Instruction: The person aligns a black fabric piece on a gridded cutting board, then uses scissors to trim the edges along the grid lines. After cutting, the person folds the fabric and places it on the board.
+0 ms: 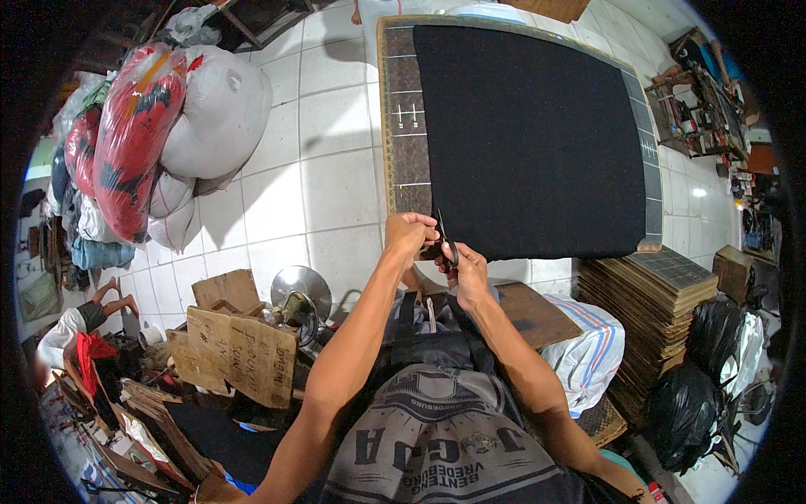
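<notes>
Gripping black scissors (451,245) beside the black cloth (537,139), the right hand (468,270) curls its fingers; the left hand (409,236) presses its fingers together, on what I can't tell.

Glossy white square-tile floor (336,118) bright, with broad grey shadows across it and a small glare spot at right. Main light source not visible. Large flat black cloth (537,134) reads nearly textureless. Fisheye: black vignette, bowed straight edges, rim dim and soft; centre fairly sharp.
</notes>
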Demonstrator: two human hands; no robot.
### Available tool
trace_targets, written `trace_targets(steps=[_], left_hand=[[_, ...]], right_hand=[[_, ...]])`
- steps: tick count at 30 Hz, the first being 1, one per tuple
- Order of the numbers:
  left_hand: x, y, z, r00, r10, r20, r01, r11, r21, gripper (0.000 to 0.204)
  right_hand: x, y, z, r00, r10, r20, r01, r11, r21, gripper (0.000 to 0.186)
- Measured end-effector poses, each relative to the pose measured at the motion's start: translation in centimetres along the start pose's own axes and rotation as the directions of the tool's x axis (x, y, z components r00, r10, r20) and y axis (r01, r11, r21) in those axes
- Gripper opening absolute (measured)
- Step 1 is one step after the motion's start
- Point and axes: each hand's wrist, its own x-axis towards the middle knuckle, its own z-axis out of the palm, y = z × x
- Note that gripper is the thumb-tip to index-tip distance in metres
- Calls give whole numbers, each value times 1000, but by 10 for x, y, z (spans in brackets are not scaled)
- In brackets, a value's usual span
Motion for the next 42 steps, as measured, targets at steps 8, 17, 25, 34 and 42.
trace_targets(steps=[8,17,25,34,42], left_hand=[[1,-2,-2,1000,-11,16,11,1000,-8,17],[-1,1,-2,1000,-12,19,12,1000,5,18],[-2,3,-4,999,-24,48,25,999,-23,18],[-6,10,-7,998,-16,63,20,998,-60,19],[-8,15,-10,997,-25,77,35,991,-129,18]], right_hand=[[7,0,-1,1000,-12,19,11,1000,20,27],[9,-8,3,998,-39,41,39,999,-3,30],[17,-12,5,999,-21,39,21,1000,6,28],[22,-15,12,999,-33,18,32,999,23,23],[23,-22,15,999,-33,37,32,999,27,24]])
